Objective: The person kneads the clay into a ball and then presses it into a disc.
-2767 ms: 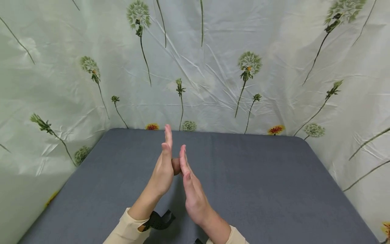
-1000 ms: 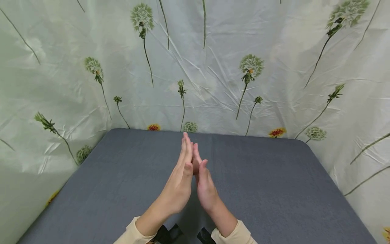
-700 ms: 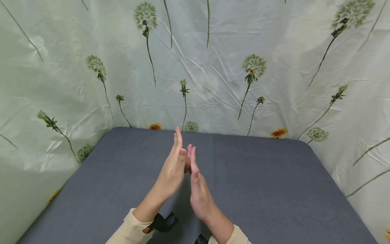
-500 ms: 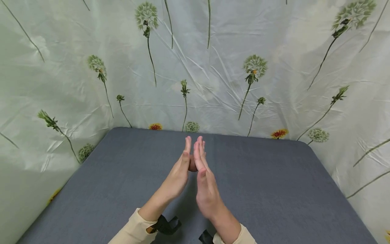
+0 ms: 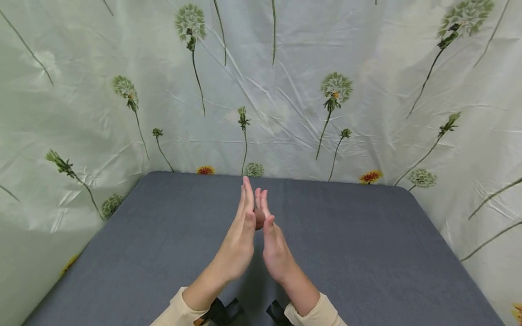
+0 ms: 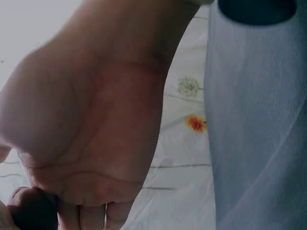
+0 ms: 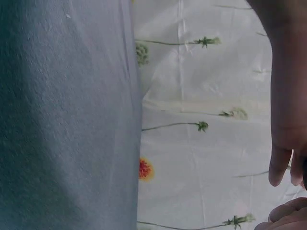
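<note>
A small brown ball (image 5: 259,219), smooth and clay-like, sits between my two palms above the table. On its left side lies my left hand (image 5: 236,246), upright with straight fingers. Opposite it, my right hand (image 5: 279,253) touches the ball with its fingers also straight. The left fingertips reach farther forward than the right ones. In the left wrist view the ball (image 6: 32,209) shows dark at the lower left, by the base of the fingers. Only a dark sliver of it appears at the right wrist view's edge.
A grey cloth-covered table (image 5: 346,240) spreads beneath the hands. White sheeting (image 5: 281,104) printed with dandelions hangs behind it and along both sides. Black straps (image 5: 224,312) are worn at the wrists, by cream sleeves (image 5: 177,310).
Both hands slide against each other around the ball. Since half a second ago the left hand has moved forward and the right one back, and more of the ball shows.
</note>
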{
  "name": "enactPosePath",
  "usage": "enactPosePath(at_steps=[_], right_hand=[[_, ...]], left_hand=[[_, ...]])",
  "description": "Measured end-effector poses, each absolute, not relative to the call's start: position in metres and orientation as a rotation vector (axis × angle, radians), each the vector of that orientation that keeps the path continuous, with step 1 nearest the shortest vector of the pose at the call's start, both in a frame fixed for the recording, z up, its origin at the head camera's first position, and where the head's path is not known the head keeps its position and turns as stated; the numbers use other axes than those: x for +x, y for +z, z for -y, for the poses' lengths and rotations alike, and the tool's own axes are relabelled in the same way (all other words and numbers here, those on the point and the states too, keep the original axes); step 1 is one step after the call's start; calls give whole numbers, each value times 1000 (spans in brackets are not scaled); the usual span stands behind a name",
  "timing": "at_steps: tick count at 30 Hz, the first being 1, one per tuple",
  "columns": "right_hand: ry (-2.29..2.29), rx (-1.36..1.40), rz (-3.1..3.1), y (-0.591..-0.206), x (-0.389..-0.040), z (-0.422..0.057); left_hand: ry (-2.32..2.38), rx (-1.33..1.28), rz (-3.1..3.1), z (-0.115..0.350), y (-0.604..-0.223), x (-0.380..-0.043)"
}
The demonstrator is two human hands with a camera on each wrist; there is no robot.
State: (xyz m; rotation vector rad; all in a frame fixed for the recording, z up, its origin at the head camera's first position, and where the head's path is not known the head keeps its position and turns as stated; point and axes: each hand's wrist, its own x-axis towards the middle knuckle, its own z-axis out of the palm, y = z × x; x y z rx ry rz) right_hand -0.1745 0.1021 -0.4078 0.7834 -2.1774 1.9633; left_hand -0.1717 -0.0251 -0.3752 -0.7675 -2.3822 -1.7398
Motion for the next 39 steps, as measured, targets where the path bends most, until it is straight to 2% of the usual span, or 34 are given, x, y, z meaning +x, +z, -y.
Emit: enactPosePath(at_steps=[7,13,21,29,39], right_hand=[[1954,841,2269,-412,-168,-92],[1841,747,2276,-408,-163,-92],[1720,696,2151,-396,-165,-105],[1997,731,2189,-401,-177,-109],[2090,855,2296,-408,-175,-99]], left_hand=[[-1589,-709,2330,37,-374,-189],[-1741,-685,2367,42,-381,-202],[-1861,-773,2501,28,-386,-190],[-1772,-750,2450,21,-383,-173],[-1528,-769,2360,34,-377,-184]])
